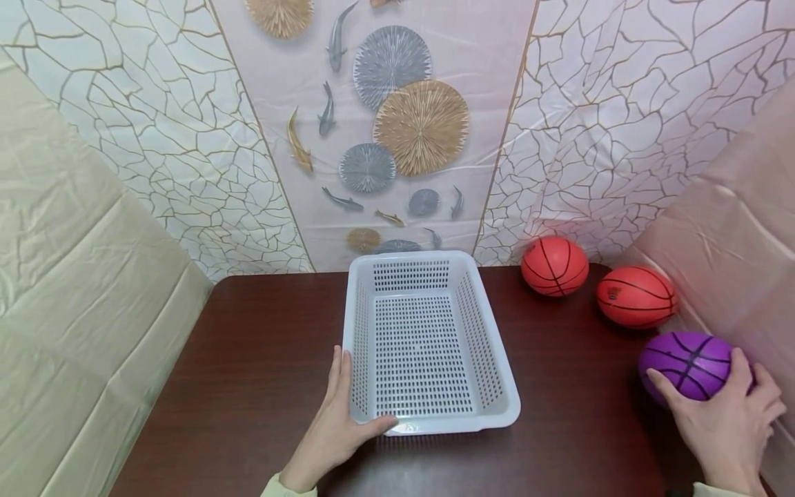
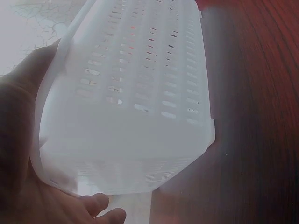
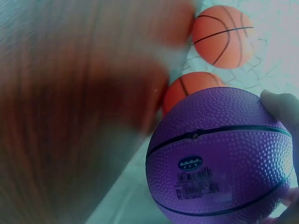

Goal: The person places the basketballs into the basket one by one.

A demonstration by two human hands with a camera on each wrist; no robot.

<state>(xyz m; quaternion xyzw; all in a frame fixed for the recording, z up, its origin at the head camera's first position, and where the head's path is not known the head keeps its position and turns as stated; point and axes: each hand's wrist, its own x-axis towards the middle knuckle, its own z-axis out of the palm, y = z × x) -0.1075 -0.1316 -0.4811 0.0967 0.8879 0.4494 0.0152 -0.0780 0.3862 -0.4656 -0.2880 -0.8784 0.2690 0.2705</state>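
Observation:
A white plastic basket (image 1: 422, 345) with slotted walls stands mid-table, nothing inside it. My left hand (image 1: 338, 421) holds its near left corner, thumb across the front rim and fingers along the left side; in the left wrist view that hand (image 2: 51, 200) wraps the rim. At the far right, my right hand (image 1: 729, 421) grips a purple toy basketball (image 1: 680, 362), thumb on the near side and fingers round its right side. The right wrist view shows the purple ball (image 3: 217, 158) with a label and barcode, fingers (image 3: 282, 109) at its edge.
Two orange-red toy basketballs, one (image 1: 555, 266) by the back wall and another (image 1: 638, 297) nearer, sit at the table's back right. Quilted panels (image 1: 739, 241) rise on both sides of the dark wood table (image 1: 261, 359); a patterned cloth (image 1: 397, 207) hangs behind.

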